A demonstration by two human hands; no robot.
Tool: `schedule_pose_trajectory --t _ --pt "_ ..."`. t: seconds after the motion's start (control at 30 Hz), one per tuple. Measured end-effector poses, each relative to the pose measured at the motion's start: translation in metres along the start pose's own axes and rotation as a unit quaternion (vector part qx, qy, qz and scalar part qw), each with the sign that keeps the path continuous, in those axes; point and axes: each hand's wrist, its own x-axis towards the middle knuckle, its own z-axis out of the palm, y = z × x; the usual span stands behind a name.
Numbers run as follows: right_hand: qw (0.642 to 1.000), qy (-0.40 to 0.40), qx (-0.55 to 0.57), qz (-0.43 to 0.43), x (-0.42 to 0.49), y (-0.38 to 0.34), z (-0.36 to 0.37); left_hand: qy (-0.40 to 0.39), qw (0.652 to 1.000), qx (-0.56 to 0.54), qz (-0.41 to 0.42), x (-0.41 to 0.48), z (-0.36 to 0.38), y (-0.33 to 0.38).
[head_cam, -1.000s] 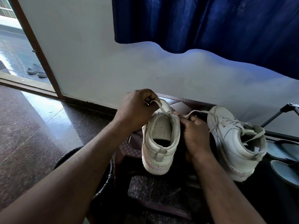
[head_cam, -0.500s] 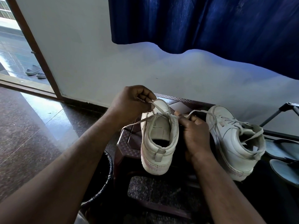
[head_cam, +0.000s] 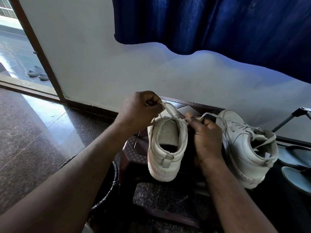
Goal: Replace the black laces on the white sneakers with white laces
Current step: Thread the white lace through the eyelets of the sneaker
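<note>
On the brown stool (head_cam: pixel 134 148), heel toward the camera, stands a white sneaker (head_cam: pixel 165 148). The left hand (head_cam: pixel 139 111) pinches one end of its white lace (head_cam: pixel 169 111) in curled fingers. The right hand (head_cam: pixel 205 137) pinches the other end at the collar. A second sneaker (head_cam: pixel 244 148), seemingly laced white already, stands just beside it.

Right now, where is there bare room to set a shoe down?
The polished floor between the door frame and the black basket is bare. On the stool, the left sneaker, the right hand and the right sneaker sit packed together; sandals crowd the far right.
</note>
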Motion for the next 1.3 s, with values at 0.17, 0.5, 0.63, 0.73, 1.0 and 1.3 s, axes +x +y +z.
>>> schedule_pose_trajectory --t 0.17,0.5,0.63,0.73,1.0,1.3 --pt "1.000 0.001 0.004 -0.006 -0.001 -0.003 0.001 -0.039 0.992 -0.115 -0.035 0.002 -0.002 -0.001" --pt "1.000 0.014 0.019 -0.009 -0.001 -0.001 0.002 0.053 0.998 0.025 0.017 0.000 0.007 0.002" --pt "0.998 0.048 0.036 -0.009 0.001 0.000 0.001 0.066 0.994 0.073 0.051 -0.001 0.011 0.002" --pt "0.996 0.072 0.048 -0.018 0.001 0.001 0.000 0.066 0.987 0.119 0.086 -0.002 0.013 0.000" --pt "0.995 0.092 0.034 -0.023 0.003 0.000 -0.001 0.069 0.983 0.148 0.090 -0.004 0.015 0.001" --pt "0.998 -0.001 0.056 0.039 -0.003 0.000 0.003 0.035 0.999 0.039 0.005 -0.002 0.019 0.003"
